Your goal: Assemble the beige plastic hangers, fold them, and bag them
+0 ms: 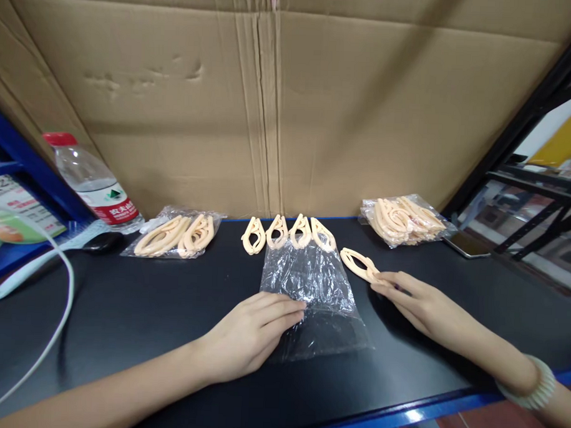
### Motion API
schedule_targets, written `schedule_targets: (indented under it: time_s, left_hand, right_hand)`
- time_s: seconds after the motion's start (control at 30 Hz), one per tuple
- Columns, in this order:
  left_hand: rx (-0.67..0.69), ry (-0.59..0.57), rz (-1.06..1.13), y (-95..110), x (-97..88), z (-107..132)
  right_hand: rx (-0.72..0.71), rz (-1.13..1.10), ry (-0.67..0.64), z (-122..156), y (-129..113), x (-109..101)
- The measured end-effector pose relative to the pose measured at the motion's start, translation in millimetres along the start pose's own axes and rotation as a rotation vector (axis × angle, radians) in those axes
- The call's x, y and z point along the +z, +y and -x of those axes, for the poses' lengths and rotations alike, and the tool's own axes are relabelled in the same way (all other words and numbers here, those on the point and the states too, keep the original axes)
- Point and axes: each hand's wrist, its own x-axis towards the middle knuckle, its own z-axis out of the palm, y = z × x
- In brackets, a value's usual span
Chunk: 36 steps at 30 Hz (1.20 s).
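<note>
My left hand (253, 328) lies flat with fingers stretched out on a clear plastic bag (313, 283) spread on the black table. My right hand (416, 300) reaches left, its fingertips touching the near end of a single cream plastic clip (358, 264) lying just right of the bag. A row of several cream clips (288, 233) sits along the bag's far edge. Whether the right fingers pinch the clip or only rest on it is unclear.
A bag of clips (177, 235) lies at the left and a fuller one (404, 219) at the right. A water bottle (96, 185) leans at far left beside a white cable (56, 331). A phone (465, 243) lies near the right bag. Cardboard (280, 101) walls the back.
</note>
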Motion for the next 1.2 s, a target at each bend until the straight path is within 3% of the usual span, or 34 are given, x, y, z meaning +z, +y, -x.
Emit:
schedule_targets:
  time_s: [0.3, 0.63, 0.93, 1.2]
  left_hand:
    - [0.004, -0.021, 0.016, 0, -1.4, -1]
    - [0.034, -0.001, -0.008, -2, 2.0, -1]
    - [0.016, -0.01, -0.01, -1, 0.8, -2]
    - [0.032, -0.002, -0.022, 1, 1.1, -3]
  right_hand:
    - [0.098, -0.004, 0.008, 43, -55, -8]
    - [0.172, -0.01, -0.027, 49, -53, -12]
    - [-0.006, 0.204, 0.022, 58, -82, -10]
    - [-0.188, 0.226, 0.125, 83, -104, -16]
